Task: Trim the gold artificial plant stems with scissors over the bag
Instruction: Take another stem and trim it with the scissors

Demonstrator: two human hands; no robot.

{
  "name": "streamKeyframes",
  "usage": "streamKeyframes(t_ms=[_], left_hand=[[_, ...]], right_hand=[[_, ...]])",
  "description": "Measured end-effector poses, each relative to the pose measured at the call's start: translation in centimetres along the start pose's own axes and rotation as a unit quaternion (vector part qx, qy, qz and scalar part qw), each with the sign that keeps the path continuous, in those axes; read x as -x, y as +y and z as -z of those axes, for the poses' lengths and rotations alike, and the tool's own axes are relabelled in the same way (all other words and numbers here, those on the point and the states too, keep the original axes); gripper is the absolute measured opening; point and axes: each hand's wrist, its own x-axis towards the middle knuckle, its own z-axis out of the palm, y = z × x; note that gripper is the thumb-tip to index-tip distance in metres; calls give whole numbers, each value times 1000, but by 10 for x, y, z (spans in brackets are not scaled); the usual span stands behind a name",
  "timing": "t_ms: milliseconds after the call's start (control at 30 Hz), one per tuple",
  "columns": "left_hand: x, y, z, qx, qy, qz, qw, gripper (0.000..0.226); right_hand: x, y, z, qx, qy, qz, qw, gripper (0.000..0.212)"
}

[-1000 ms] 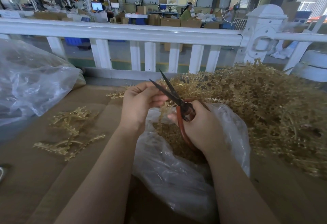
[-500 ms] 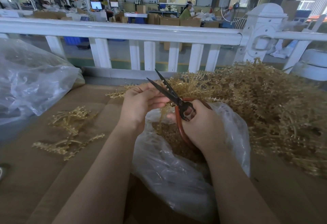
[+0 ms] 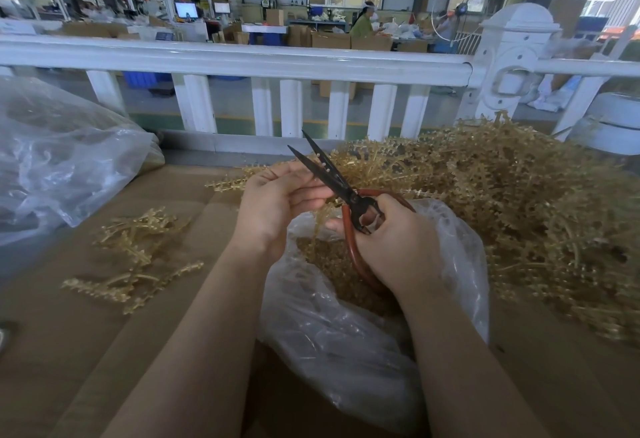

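Note:
My right hand (image 3: pixel 398 243) grips the red-brown handles of black scissors (image 3: pixel 332 178), whose blades stand apart and point up and left. My left hand (image 3: pixel 277 202) pinches a gold plant stem (image 3: pixel 322 216) that hangs down beside the blades, just above the mouth of a clear plastic bag (image 3: pixel 346 333). Gold cuttings fill the bottom of that bag. A big heap of gold stems (image 3: pixel 519 202) lies to the right, and a small loose pile of gold stems (image 3: pixel 138 250) lies on the left.
Brown cardboard (image 3: pixel 69 351) covers the work surface. A large crumpled clear bag (image 3: pixel 62 160) sits at far left. A white railing (image 3: pixel 242 60) runs across just beyond the surface, with a white post (image 3: pixel 512 63) at the right. People work at tables far behind.
The scissor blades have closed a little and shifted slightly. Both hands stay over the bag in nearly the same place.

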Motion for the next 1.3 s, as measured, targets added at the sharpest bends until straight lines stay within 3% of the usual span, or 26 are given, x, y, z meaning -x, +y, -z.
streamKeyframes(t_ms=[300,500,667,800,1300], left_hand=[[3,1,-4,-8,-10,-15,1000,19],[6,4,-6,-81,6,-62,995,14],[7,4,-8,-94,18,-75,993,13],[7,4,-7,-90,15,-77,993,14],[6,3,-2,-159,-53,-99,981,19]], right_hand=[[-1,0,1,-33,-4,0,999,70],[0,0,0,-29,2,0,1000,55],[0,0,-1,-39,1,-2,999,68],[0,2,-3,-43,0,-1,999,66],[1,-2,4,-37,15,20,999,57]])
